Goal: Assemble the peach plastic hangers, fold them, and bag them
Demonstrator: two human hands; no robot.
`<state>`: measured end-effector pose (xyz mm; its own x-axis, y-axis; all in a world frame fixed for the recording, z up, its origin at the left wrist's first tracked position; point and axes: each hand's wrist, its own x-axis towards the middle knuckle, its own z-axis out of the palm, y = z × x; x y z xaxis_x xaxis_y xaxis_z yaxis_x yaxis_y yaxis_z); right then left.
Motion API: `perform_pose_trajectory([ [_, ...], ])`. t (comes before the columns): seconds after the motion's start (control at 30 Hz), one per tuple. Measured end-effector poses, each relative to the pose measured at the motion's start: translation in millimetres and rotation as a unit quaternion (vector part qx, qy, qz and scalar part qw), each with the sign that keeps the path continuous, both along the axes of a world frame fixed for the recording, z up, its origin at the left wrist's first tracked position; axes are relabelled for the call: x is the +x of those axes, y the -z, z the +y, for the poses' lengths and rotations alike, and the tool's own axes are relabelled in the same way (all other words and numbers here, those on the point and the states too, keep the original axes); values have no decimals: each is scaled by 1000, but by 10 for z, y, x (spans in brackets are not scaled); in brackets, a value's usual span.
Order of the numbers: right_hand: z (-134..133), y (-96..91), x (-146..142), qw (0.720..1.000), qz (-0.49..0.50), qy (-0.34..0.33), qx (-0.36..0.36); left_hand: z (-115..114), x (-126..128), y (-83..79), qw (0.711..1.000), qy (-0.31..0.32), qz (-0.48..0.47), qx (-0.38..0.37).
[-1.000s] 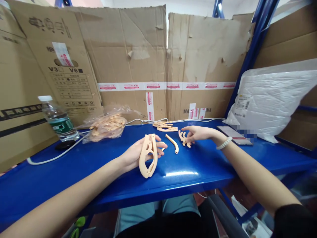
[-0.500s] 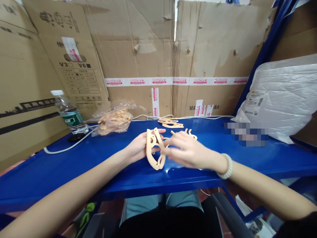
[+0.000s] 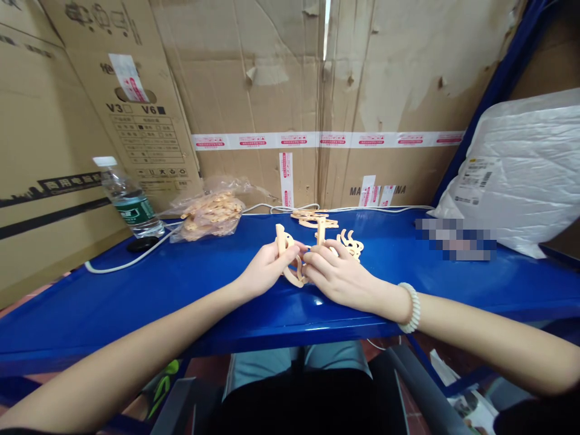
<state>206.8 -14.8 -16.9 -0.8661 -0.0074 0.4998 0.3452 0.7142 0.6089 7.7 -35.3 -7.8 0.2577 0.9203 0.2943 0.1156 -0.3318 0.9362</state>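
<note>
Between my hands is a peach-coloured folding clothes hanger, its two arms spread apart. My left hand is closed on its left arm, thumb in front. My right hand is closed around the right arm, whose end sticks up above the fingers. The fingers of my right hand partly cover the hanger's middle. Just behind my right hand lie loose curved hook pieces of the same colour. Farther back is a stack of flat hanger pieces.
A clear plastic bag of peach pieces lies at the back left, beside a water bottle and a black disc. A white cable crosses the blue table. Cardboard walls the back; a white wrapped package stands right.
The hanger's arms have swung farther apart. My right hand has closed around the right arm, and my left thumb now lies over the left arm. The view has shifted slightly.
</note>
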Motion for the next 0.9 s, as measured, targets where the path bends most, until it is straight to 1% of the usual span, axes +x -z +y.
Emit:
perform_pose_trajectory([
  [0.07, 18, 21, -4, 999, 22, 37, 5, -36, 4, 6, 992, -37, 90, 82],
  [0.1, 31, 27, -4, 998, 32, 55, 3, -53, 9, 4, 987, -50, 112, 101],
  [0.13, 46, 29, -2, 996, 41, 73, -3, -66, 15, 1, 986, -59, 116, 105],
  [0.2, 80, 22, 7, 994, 55, 97, -19, -78, 29, -3, 991, -62, 91, 72],
  [0.3, 122, -5, 31, 994, 56, 95, -24, -57, 40, -12, 998, -50, 29, -11],
  [0.37, 129, -24, 46, 995, 61, 77, -16, -28, 32, -27, 998, -43, -3, -48],
  [0.47, 117, -51, 64, 997, 71, 38, -7, 11, 6, -60, 995, -30, -44, -79],
  [0.57, 144, -86, 104, 997, 82, 0, -13, 37, -22, -85, 987, -42, -95, -124],
  [0.63, 220, -112, 156, 992, 111, -16, -51, 55, -42, -97, 976, -62, -135, -160],
  [0.67, 275, -124, 188, 987, 134, -21, -87, 66, -53, -102, 971, -67, -151, -175],
  [0.73, 400, -146, 251, 969, 168, -24, -182, 87, -72, -113, 964, -61, -169, -198],
  [0.8, 512, -167, 300, 953, 152, -22, -263, 106, -85, -120, 959, -43, -175, -218],
  [0.9, 593, -203, 330, 943, 71, -31, -324, 118, -95, -126, 956, -11, -165, -244],
])
